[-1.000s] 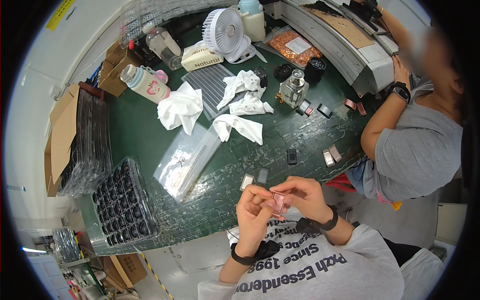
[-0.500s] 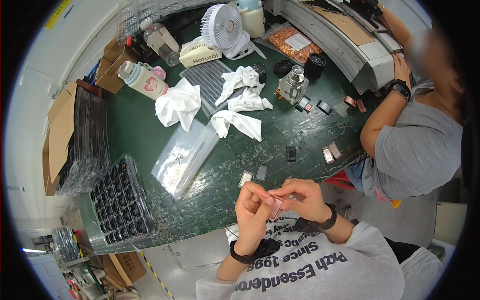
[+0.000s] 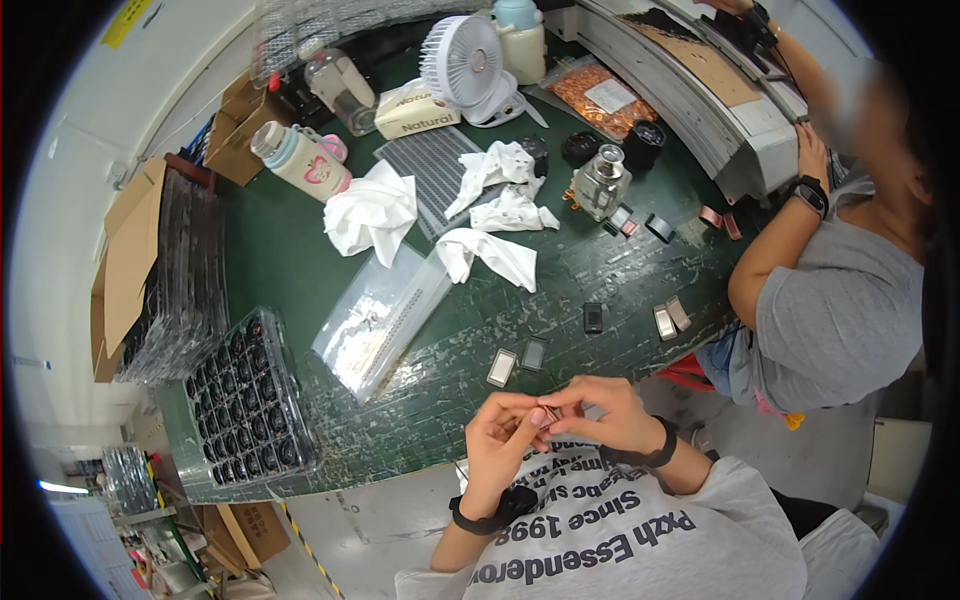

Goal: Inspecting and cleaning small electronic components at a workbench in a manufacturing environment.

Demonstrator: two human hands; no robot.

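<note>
Near the table's front edge, my left hand (image 3: 497, 438) and my right hand (image 3: 608, 413) meet in a pinch. Between their fingertips is a small pinkish metal piece (image 3: 547, 418), seen mostly edge-on and largely covered by fingers. Just beyond my hands, a silver rectangular frame piece (image 3: 502, 368) lies beside a dark grey one (image 3: 534, 353). Farther right rest a small black rectangular piece (image 3: 593, 318) and a pair of pale metal pieces (image 3: 665, 323).
At left sits a clear tray (image 3: 250, 405) of round black parts. Crumpled white tissues (image 3: 372, 212), a plastic sleeve (image 3: 375, 325), a white fan (image 3: 462, 62) and a glass bottle (image 3: 602, 183) occupy the table (image 3: 400, 430). A co-worker's arm (image 3: 775, 240) rests at the right.
The pinkish piece has been turned from showing its flat face to nearly edge-on, and my fingers cover more of it. The view has shifted slightly, moving the table items rightward.
</note>
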